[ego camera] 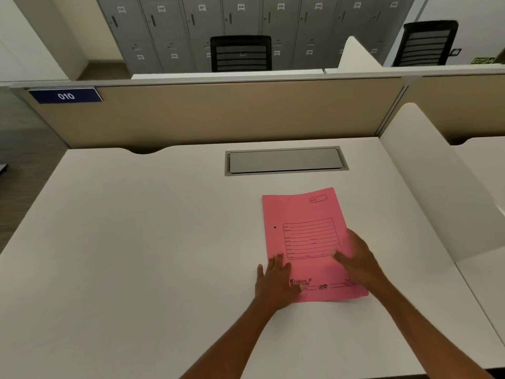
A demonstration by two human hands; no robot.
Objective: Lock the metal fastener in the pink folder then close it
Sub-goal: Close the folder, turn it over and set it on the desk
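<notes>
The pink folder lies closed and flat on the white desk, front cover up with a printed form and a small dark dot near its left edge. My left hand rests flat on the folder's lower left corner, fingers apart. My right hand lies on the folder's right side, fingers spread over the cover. The metal fastener is hidden inside the folder.
A grey cable hatch is set into the desk beyond the folder. A beige partition with a blue "010" label closes the far edge. A white side divider stands on the right.
</notes>
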